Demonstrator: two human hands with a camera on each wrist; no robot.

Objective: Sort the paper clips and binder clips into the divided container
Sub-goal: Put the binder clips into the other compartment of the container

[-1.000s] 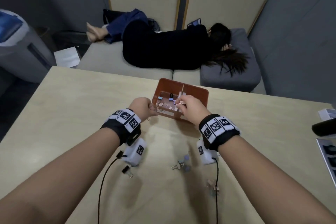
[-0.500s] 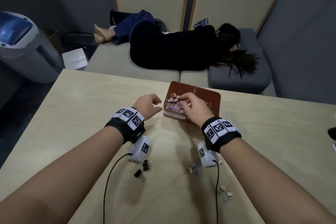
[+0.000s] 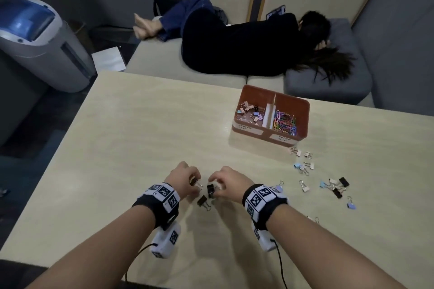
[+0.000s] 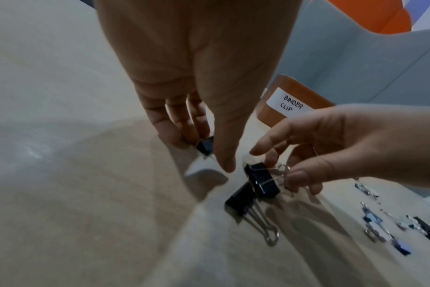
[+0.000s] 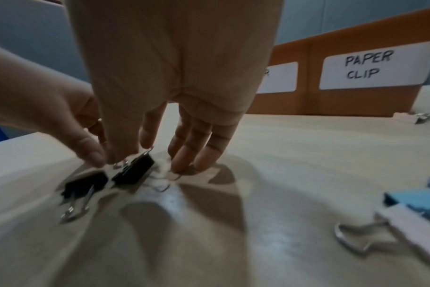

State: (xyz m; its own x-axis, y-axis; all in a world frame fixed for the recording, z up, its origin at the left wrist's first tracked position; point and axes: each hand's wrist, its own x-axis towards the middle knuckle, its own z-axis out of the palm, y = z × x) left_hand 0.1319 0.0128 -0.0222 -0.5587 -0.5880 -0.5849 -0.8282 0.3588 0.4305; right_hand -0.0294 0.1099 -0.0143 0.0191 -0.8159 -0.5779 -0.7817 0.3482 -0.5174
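Note:
The orange-brown divided container (image 3: 303, 110) stands far right on the table; binder clips (image 3: 250, 111) fill its left half and coloured paper clips (image 3: 285, 119) its right. Its labels read BINDER CLIP (image 4: 291, 103) and PAPER CLIP (image 5: 367, 65). Near the front, my left hand (image 3: 195, 182) pinches a small black binder clip (image 4: 205, 146). Close beside it, my right hand (image 3: 215, 186) pinches the wire handle of a second black binder clip (image 4: 262, 180) low over the table. A third black clip (image 3: 202, 200) lies flat just below both.
Several loose pastel and black binder clips (image 3: 305, 166) lie scattered right of my right hand, down to the container's front. A person (image 3: 246, 40) lies on the sofa behind the table. A grey machine (image 3: 40, 42) stands off the table's left corner.
Both hands have drawn back from the container to the near middle of the table. Each now pinches a black binder clip there. The container's contents are uncovered.

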